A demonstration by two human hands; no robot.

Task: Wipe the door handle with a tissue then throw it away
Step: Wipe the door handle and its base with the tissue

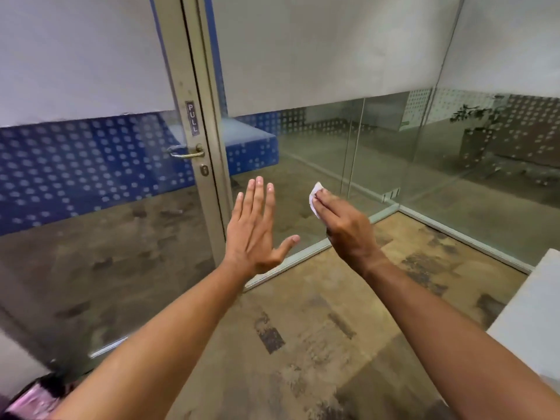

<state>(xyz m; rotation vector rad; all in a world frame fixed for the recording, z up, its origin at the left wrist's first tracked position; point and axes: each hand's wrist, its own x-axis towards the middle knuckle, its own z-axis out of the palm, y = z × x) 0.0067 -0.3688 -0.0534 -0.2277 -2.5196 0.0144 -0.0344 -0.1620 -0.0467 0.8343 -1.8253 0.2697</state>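
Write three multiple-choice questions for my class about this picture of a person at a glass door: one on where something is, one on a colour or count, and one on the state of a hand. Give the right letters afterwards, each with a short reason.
1. Where is the tissue?
A. In the right hand
B. On the door handle
C. On the floor

2. How many words are on the sign above the door handle?
A. Three
B. Two
C. One

3. How is the left hand held?
A. Curled in a fist
B. Fingers straight, holding nothing
C. Gripping the handle

Answers:
1. A, the white tissue sticks out from under the right hand's fingers, clear of the handle.
2. C, the sign reads only PULL, lettered downward.
3. B, the left hand is raised with straight fingers and thumb spread, apart from the door.
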